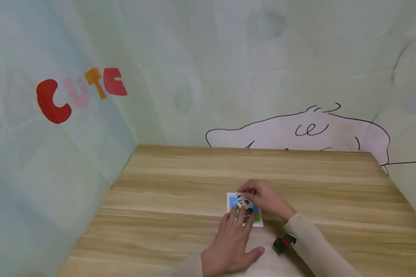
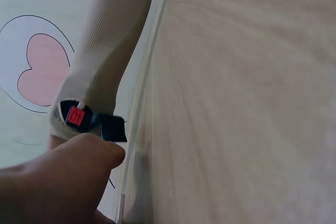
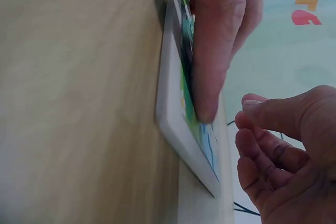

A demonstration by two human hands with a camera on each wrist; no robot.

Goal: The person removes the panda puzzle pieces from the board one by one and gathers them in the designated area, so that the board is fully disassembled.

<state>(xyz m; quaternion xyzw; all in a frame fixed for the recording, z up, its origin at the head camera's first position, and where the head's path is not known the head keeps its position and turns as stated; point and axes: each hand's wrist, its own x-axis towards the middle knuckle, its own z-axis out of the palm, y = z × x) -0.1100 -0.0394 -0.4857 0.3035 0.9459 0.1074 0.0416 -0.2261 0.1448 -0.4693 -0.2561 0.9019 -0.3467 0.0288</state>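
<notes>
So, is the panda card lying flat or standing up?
Flat: the card lies picture-up on the table, with the left hand's fingers spread over it.

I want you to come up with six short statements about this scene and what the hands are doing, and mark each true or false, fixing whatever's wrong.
1. Fingers of the left hand lie on the panda picture. True.
2. The right hand is stretched out flat. False: its fingers are curled, by the far edge of the panda picture.
3. The tabletop is plain black. False: it is light brown with wood grain.
4. The coloured letters spell CUTE. True.
5. The sleeves are bright red. False: they are pale beige.
6. A black and red device is at the right wrist. True.
</notes>
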